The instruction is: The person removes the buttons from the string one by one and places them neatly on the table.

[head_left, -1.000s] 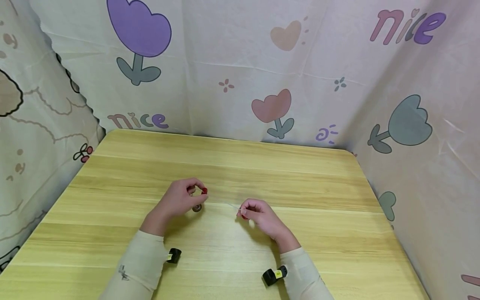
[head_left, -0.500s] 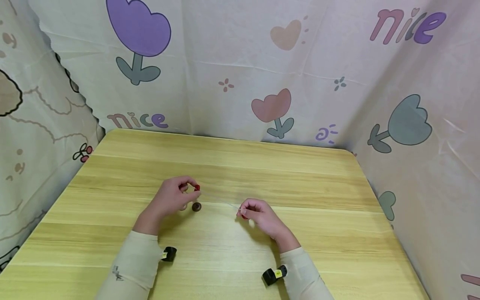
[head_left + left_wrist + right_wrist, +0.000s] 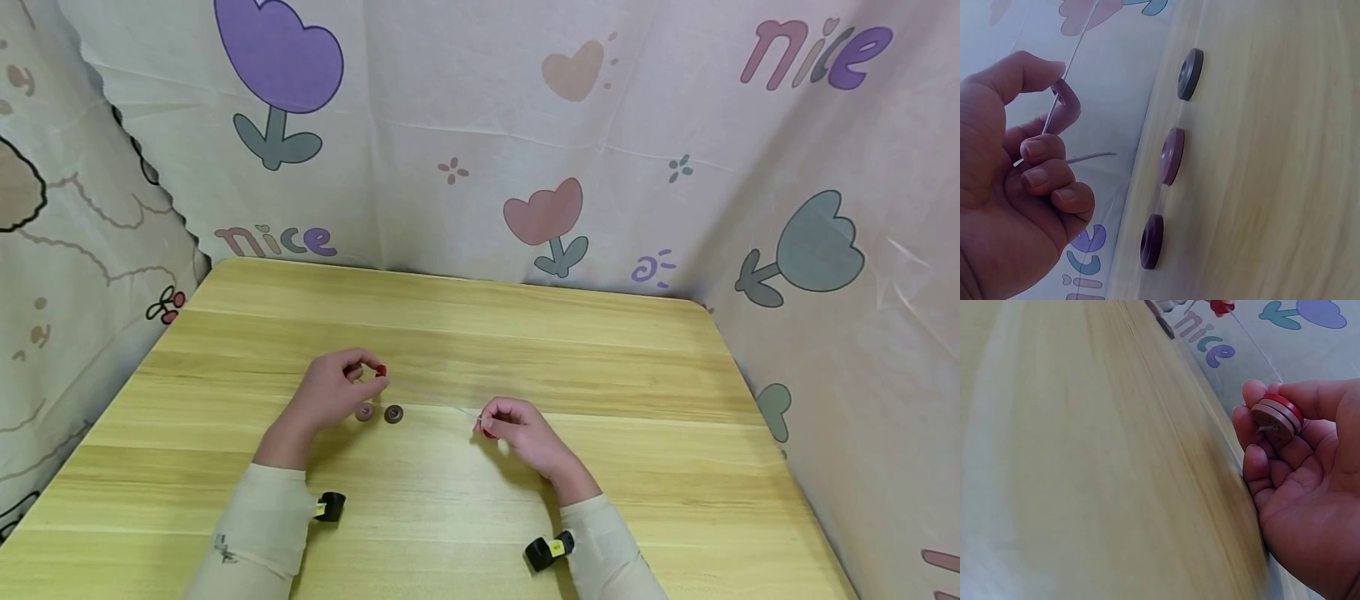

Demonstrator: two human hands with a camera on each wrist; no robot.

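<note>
My left hand (image 3: 337, 387) pinches a red button (image 3: 381, 371) between thumb and index finger, just above the table. A thin pale string (image 3: 1079, 53) runs past this button, and its loose end sticks out by the curled lower fingers. The string stretches across to my right hand (image 3: 525, 433), which pinches a small stack of red and brownish buttons (image 3: 1277, 414) strung on it; a short string end shows at the stack's near face. On the table under my left hand lie a dark button (image 3: 1191, 74), a reddish-brown button (image 3: 1172, 156) and a dark purplish button (image 3: 1152, 242), in a row.
The wooden table (image 3: 480, 517) extends on all sides of the hands. A printed cloth (image 3: 420, 100) hangs behind it and along both sides. Black cameras (image 3: 550, 550) are strapped at both wrists over pale sleeves.
My left hand has moved left with the red button, away from my right hand. Two brown buttons on the table now show fully beside it. My right hand has kept its place.
</note>
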